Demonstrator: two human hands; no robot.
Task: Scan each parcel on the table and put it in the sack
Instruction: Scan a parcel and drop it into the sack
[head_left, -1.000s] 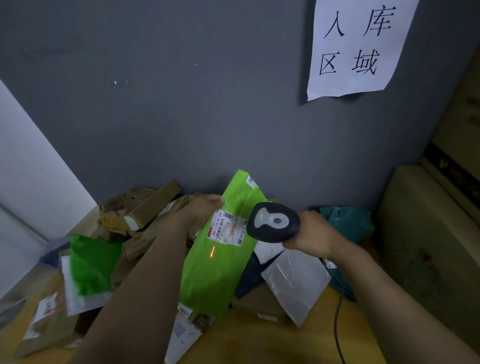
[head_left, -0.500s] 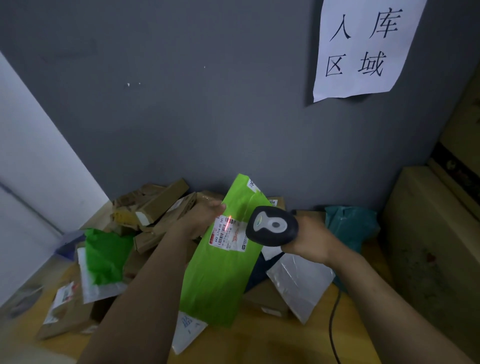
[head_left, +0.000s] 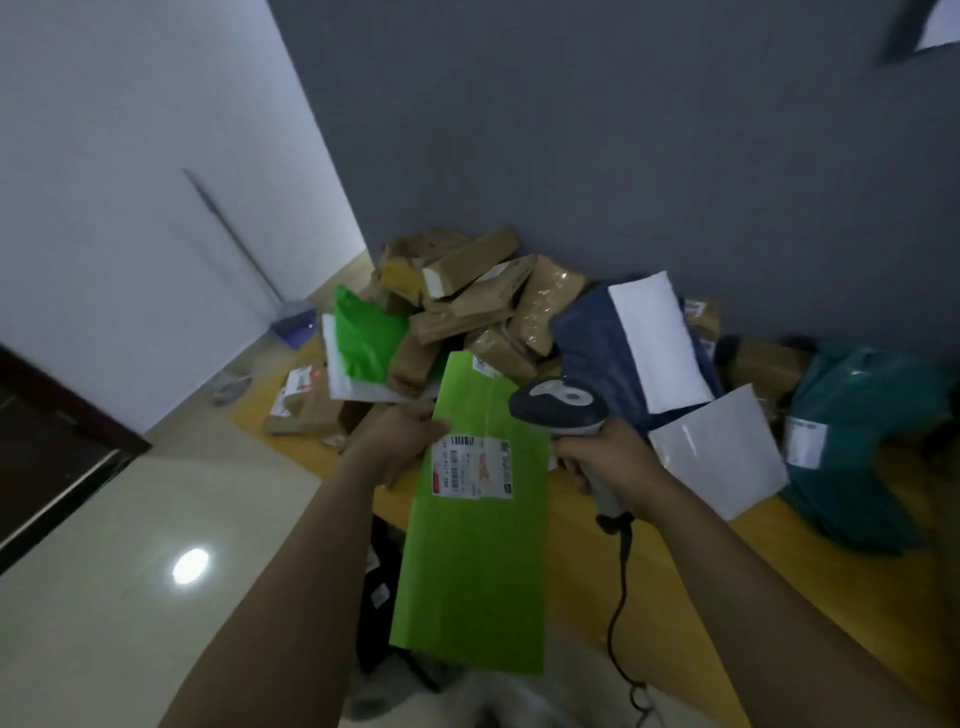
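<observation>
Cardboard parcels (head_left: 467, 296) lie heaped at the back of our yellow desk (head_left: 579, 561), against a grey wall (head_left: 571, 130) that meets a white wall (head_left: 130, 182) on the left; pale glossy floor (head_left: 156, 519) shows beside the desk. A blue parcel (head_left: 587, 343), a white mailer (head_left: 722, 457) and a teal parcel (head_left: 872, 415) lie right of the heap. Our left hand (head_left: 400, 441) grips the green parcel (head_left: 467, 571) by its left edge, label towards us, its lower half hanging past the desk's near edge. Our right hand (head_left: 608, 462) is wrapped round the handle of the scanner (head_left: 558, 408), just right of the parcel's top. Half a second ago we held the green parcel upright over the heap with the scanner's red line on its label; now it is lower and nearer us, the red line is gone, and our view has swung left, leaving the paper sign (head_left: 940, 23) at the top right corner.
</observation>
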